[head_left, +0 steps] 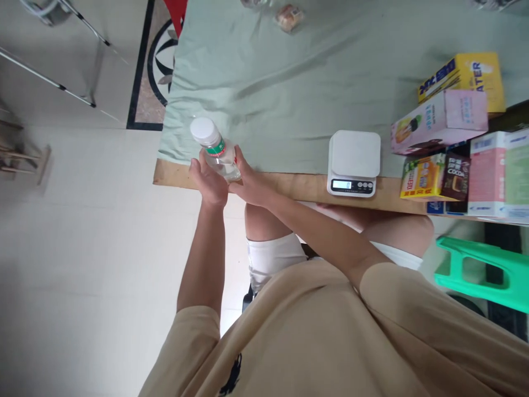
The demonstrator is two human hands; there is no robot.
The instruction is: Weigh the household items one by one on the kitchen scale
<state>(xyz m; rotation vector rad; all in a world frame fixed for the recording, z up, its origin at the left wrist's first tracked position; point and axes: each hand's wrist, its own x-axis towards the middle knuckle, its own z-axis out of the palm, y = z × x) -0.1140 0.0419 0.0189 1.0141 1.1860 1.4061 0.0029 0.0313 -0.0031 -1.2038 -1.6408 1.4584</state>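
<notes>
Both hands grip one clear bottle (216,150) at the near-left table edge (182,181): left hand (210,182) cupped beneath, right hand (248,184) wrapped alongside. White cap (203,131) remains fitted. Bottle has not reached the scale (354,163), which stands well apart, bare.

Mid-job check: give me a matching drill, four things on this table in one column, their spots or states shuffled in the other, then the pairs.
1. clear plastic bottle with white cap
2. white digital kitchen scale
3. yellow cardboard box
4. green plastic stool

A. on the floor, right of the table
B. top of the box stack
C. gripped in both hands
D. at the table's front edge, unloaded

1-C, 2-D, 3-B, 4-A
</notes>
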